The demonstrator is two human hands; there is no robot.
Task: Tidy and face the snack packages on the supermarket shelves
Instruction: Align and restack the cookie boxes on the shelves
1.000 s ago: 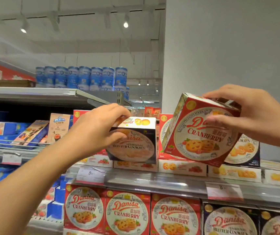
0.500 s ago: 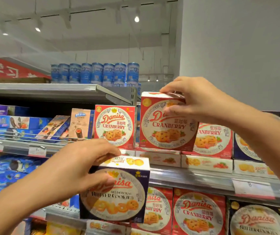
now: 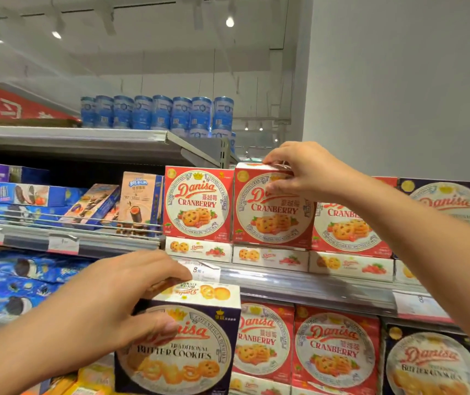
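The right hand (image 3: 302,169) has its fingers curled over the top front edge of a red cranberry cookie box (image 3: 270,208), thumb pressed on the printed face, pinching it as it stands upright on a flat white box on the upper shelf (image 3: 299,282). That box sits between 2 other red cranberry boxes, one just to its left (image 3: 198,206) and one to its right (image 3: 347,226), partly hidden by the forearm. The left hand (image 3: 131,303) grips a navy butter cookie box (image 3: 182,346), fingers hooked over its top and thumb across the front, holding it in front of the lower shelf row, where more red cranberry boxes (image 3: 333,352) stand face out. A price tag (image 3: 199,270) hangs on the shelf rail just above the left fingers. Blue cans (image 3: 156,112) line the top shelf, and blue sandwich-cookie packs (image 3: 28,269) fill the racks at left.
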